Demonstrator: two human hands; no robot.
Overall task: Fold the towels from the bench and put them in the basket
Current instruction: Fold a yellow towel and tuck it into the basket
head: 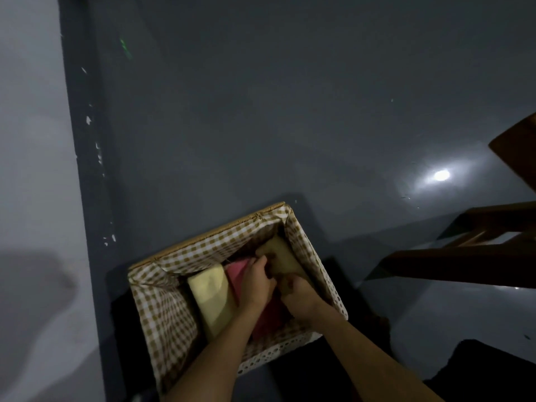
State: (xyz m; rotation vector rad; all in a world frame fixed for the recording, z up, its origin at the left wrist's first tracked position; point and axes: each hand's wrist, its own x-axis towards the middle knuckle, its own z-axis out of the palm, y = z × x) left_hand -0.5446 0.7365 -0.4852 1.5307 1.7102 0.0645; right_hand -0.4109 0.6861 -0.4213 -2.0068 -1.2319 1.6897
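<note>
Both hands (258, 281) (295, 294) apparently grip the tan towel (282, 256) inside the basket (162, 303).

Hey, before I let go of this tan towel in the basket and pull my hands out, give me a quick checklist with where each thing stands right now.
1. Tan towel inside the basket: ok, it lies along the right wall.
2. Both hands on it: ok, left hand and right hand meet on the towel.
3. Towel lying flat and still folded: cannot tell, the hands cover its near end.
4. Pink towel undisturbed: cannot tell, mostly hidden under the left hand.
5. Yellow towel neat: ok, folded on the left side.
6. Basket liner in place: ok, checked cloth drapes over the rim.
</note>
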